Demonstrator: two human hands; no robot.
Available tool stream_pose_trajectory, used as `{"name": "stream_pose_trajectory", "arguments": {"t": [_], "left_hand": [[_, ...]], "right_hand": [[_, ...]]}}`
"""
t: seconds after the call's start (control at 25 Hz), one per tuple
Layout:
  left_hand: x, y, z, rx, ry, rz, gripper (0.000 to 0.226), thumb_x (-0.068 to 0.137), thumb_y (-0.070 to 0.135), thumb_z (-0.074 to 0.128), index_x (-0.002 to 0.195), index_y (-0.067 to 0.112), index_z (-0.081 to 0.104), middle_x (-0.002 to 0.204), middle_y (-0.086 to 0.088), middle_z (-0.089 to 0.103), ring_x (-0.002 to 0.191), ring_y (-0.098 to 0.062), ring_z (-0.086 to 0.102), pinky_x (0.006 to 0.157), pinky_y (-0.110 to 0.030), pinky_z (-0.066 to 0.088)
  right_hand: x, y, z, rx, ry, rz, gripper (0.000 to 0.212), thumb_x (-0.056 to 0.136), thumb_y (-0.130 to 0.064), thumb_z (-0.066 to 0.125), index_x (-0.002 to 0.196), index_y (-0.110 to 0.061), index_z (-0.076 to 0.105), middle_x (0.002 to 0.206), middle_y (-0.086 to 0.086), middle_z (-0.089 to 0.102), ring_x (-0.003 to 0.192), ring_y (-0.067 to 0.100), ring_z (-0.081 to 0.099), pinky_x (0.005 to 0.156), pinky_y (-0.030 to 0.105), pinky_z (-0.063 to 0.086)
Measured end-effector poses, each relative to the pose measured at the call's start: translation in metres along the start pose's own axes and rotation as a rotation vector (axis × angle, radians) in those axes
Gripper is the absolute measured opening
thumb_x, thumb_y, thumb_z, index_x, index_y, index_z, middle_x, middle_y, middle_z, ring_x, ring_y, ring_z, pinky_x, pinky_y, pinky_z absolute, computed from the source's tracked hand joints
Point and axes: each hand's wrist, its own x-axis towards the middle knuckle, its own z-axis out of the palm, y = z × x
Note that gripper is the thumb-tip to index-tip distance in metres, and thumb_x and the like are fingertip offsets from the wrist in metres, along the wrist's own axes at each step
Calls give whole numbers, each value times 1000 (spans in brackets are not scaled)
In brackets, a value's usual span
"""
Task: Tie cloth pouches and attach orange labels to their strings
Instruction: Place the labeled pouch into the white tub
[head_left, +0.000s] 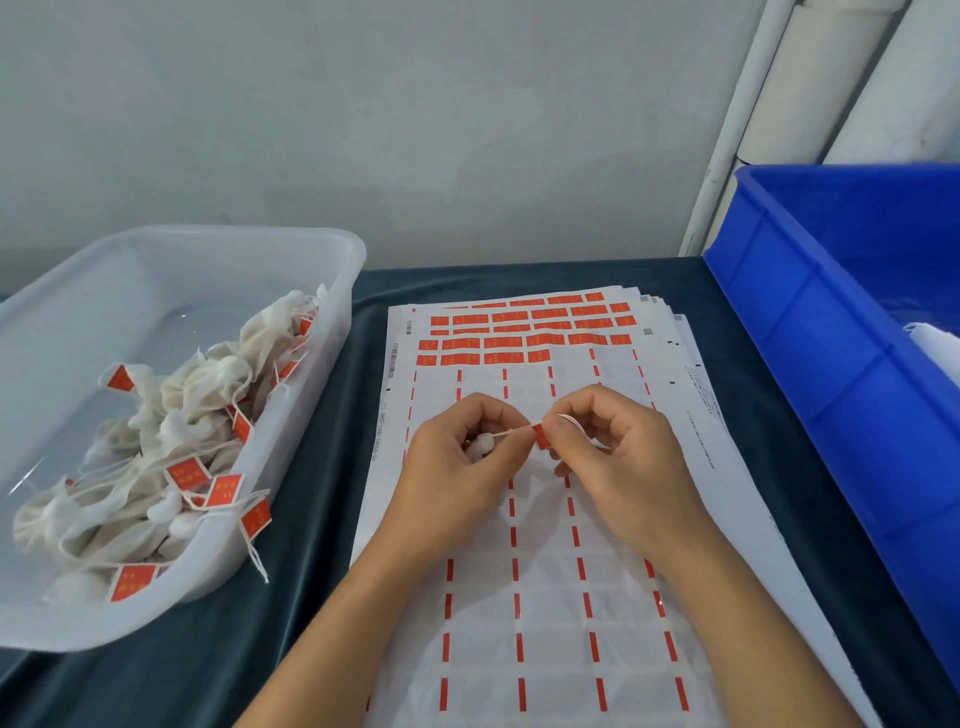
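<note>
I see a table covered in dark teal cloth (311, 571), pushed up against a plain pale grey wall (415, 130). At the far right a white pipe (737, 130) runs up the wall beside a white panel.

In the middle of the table lies a stack of label sheets (545, 597), fanned slightly at the far right corner. On the top sheet, most of the near part is peeled bare, leaving only orange dashes between the blank cells, while rows of unused orange labels (524, 332) remain at the far end.

Above the sheet, my left hand (457, 467) is curled around a small white cloth pouch (480, 447), its string (511, 431) running right to my right hand (618, 457), whose thumb and forefinger pinch an orange label (541, 435) on that string. A loop of string shows over the right fingers.

At the left sits a clear plastic tub (322, 249) holding a heap of tagged pouches (171, 441); one string hangs over its near rim. At the right stands a blue crate (810, 322) with something white showing inside, too little of it visible to identify.
</note>
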Motion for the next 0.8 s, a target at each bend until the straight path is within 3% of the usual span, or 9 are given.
{"name": "stream_pose_trajectory", "arguments": {"t": [0.2,0.32,0.48,0.64,0.8], "left_hand": [[-5,6,-3,347,73,72,5,100,42,66,105,43,67,106,27,61,102,0,60,81,-14,51],[-9,17,-9,558,103,47,18,102,52,59,117,44,62,111,23,55,96,-4,57,75,-12,42],[-25,38,-30,502,133,35,8,102,48,61,98,43,57,85,22,60,79,0,62,61,-11,43],[-46,64,-76,365,321,194,8,104,38,63,96,37,63,83,17,70,79,-4,70,67,-28,59],[-56,82,-131,446,549,327,10,101,37,64,98,28,67,82,15,72,78,-3,69,69,-26,55]], "right_hand": [[-2,-4,-2,11,92,-15,7,98,-32,67,95,-38,66,96,-20,70,93,5,67,69,13,55],[-1,-19,4,-26,123,-103,8,97,-29,68,94,-36,66,95,-21,68,96,5,65,73,8,52],[-2,-50,14,-53,3,-198,7,95,-40,61,96,-35,65,91,-20,69,90,5,69,73,11,55],[0,-101,34,30,-134,-342,5,101,-33,60,99,-34,64,94,-17,72,92,9,72,75,15,58],[13,-146,76,201,-262,-438,8,103,-24,58,99,-28,64,98,-6,73,95,18,72,78,37,62]]}}
